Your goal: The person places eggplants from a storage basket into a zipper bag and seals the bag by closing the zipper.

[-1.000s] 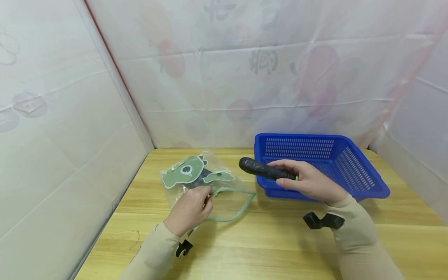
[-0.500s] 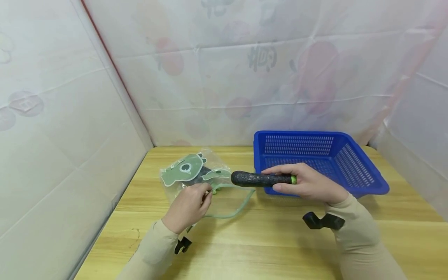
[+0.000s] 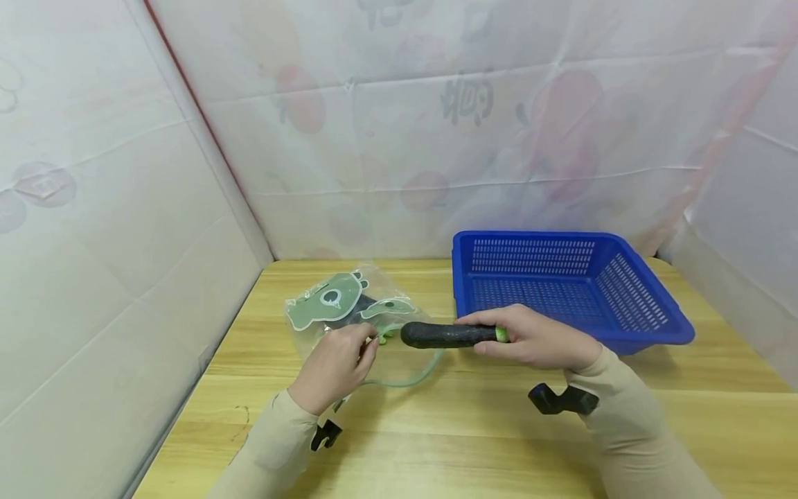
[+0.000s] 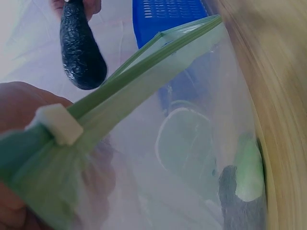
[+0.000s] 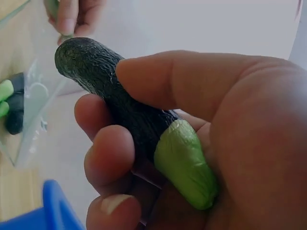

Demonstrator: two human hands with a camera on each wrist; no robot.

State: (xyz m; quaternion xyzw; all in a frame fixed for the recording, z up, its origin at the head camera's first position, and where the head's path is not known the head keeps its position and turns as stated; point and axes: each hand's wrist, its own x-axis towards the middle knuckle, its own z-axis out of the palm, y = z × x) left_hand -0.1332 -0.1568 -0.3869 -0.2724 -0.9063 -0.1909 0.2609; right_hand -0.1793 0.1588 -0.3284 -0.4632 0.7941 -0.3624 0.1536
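My right hand (image 3: 536, 339) grips a long dark, rough-skinned vegetable (image 3: 442, 335) by its green end (image 5: 184, 163). It lies level, its dark tip pointing left toward the bag's mouth. My left hand (image 3: 337, 364) pinches the green zip edge (image 4: 144, 72) of a clear plastic bag (image 3: 349, 312) that lies on the wooden table (image 3: 474, 430). The bag bears green cartoon prints, and a dark item with a green end (image 4: 242, 191) lies inside it. In the left wrist view the vegetable's tip (image 4: 80, 52) hangs just beyond the open zip edge.
A blue perforated plastic basket (image 3: 648, 312) stands at the back right of the table, just behind my right hand. Pale plastic sheeting (image 3: 125, 208) walls in the table on the left, back and right.
My right hand has carried the dark vegetable left and down, away from the basket's front rim toward the bag's mouth. My left hand has kept its pinch on the bag.
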